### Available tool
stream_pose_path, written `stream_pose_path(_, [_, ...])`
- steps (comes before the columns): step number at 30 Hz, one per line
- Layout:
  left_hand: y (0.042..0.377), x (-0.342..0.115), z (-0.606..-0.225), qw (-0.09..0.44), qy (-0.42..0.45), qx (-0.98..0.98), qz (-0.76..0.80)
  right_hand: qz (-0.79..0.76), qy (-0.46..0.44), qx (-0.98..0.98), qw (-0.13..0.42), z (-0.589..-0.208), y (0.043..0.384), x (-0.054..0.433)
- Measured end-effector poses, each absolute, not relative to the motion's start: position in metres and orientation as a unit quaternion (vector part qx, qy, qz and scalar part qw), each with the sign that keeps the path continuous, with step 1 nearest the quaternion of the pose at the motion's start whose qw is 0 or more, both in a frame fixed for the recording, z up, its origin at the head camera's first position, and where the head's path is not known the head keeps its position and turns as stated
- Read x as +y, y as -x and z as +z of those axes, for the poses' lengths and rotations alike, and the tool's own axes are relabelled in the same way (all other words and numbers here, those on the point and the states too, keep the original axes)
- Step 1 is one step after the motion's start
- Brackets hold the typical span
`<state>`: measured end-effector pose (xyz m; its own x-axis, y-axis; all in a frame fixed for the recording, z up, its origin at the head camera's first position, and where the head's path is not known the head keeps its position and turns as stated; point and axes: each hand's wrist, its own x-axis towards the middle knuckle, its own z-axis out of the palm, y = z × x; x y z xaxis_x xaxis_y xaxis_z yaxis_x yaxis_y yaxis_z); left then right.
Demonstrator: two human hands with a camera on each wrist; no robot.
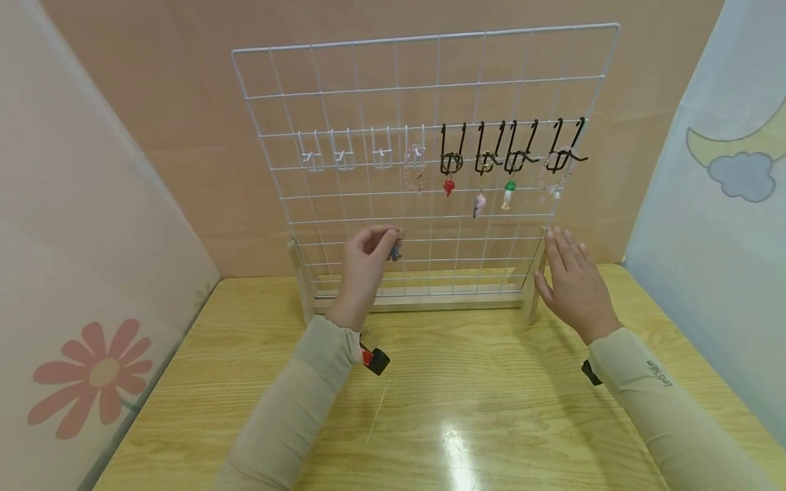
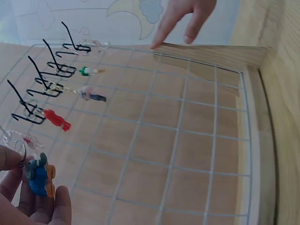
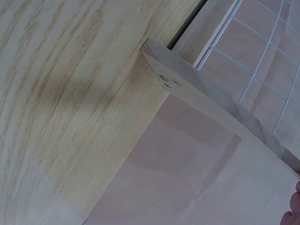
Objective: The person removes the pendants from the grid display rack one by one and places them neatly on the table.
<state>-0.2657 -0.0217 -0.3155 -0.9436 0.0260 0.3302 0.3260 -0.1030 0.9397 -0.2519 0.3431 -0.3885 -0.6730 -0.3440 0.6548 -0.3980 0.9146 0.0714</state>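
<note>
My left hand [image 1: 362, 273] pinches a keychain [image 2: 41, 177] by its metal ring, in front of the wire grid [image 1: 424, 39]. On it hangs a small blue figure with grey ears and orange parts, its back against the curled fingers in the left wrist view. At the grid's right side, my right hand [image 1: 574, 286] rests with fairly straight fingers at the top of the wooden side post [image 1: 533, 286]. Only a few fingertips [image 3: 294, 206] of it show at the edge of the right wrist view.
Black hooks bear a red charm [image 1: 449, 187], a pink-and-grey charm [image 1: 479, 204], a green-topped charm [image 1: 508, 194] and a beaded bracelet [image 1: 555, 193]. White hooks [image 1: 344, 161] line the left, the rightmost holding another bracelet [image 1: 420, 179]. The grid stands on a wooden table [image 1: 491, 382].
</note>
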Motion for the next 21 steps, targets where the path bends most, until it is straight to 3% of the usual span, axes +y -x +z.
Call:
stream_pose_path(15, [0.260, -0.037, -0.381, 0.031, 0.051, -0.709, -0.703, 0.044, -0.203, -0.915, 0.346, -0.389, 0.253, 0.344])
stream_pose_path(21, [0.255, -0.039, -0.409, -0.022, 0.013, -0.701, -0.713, 0.045, -0.204, -0.915, 0.346, -0.389, 0.254, 0.344])
